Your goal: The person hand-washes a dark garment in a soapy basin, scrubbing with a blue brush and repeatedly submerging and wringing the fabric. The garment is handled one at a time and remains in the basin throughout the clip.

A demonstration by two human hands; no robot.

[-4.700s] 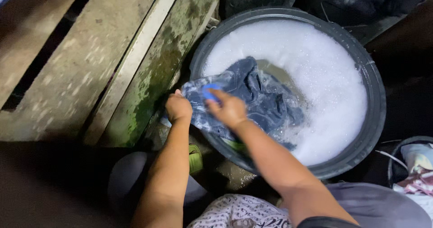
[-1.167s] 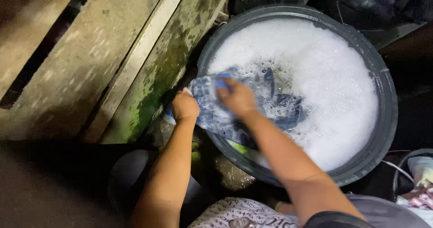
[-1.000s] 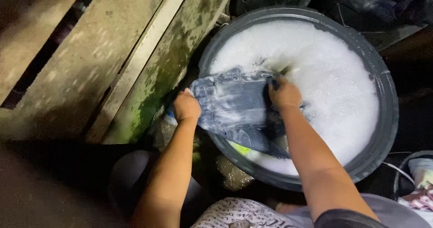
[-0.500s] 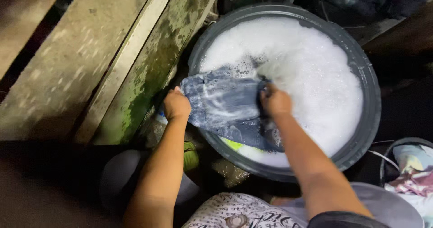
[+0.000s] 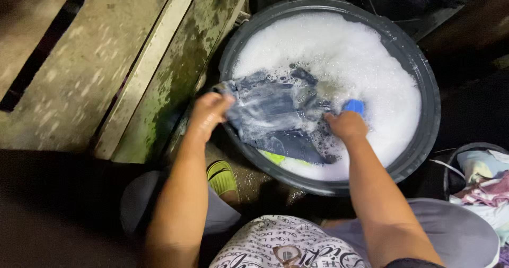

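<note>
A round dark basin (image 5: 424,82) holds white suds and a soaked blue denim garment (image 5: 275,114) draped over its near left rim. My left hand (image 5: 208,113) grips the garment's left edge at the rim. My right hand (image 5: 347,126) is closed on a blue scrub brush (image 5: 353,106) and presses it on the garment's right side, among the foam. A yellow-green object (image 5: 278,157) shows under the garment inside the basin.
Mossy concrete steps (image 5: 132,66) run along the left. A yellow-green sandal (image 5: 221,176) is on my foot below the basin. A bucket with crumpled clothes (image 5: 480,178) stands at the right edge. Dark wet ground surrounds the basin.
My right hand has swept the brush from the garment's left part to its right side and back a little. The left hand has kept its grip at the rim. The garment lies flatter.
</note>
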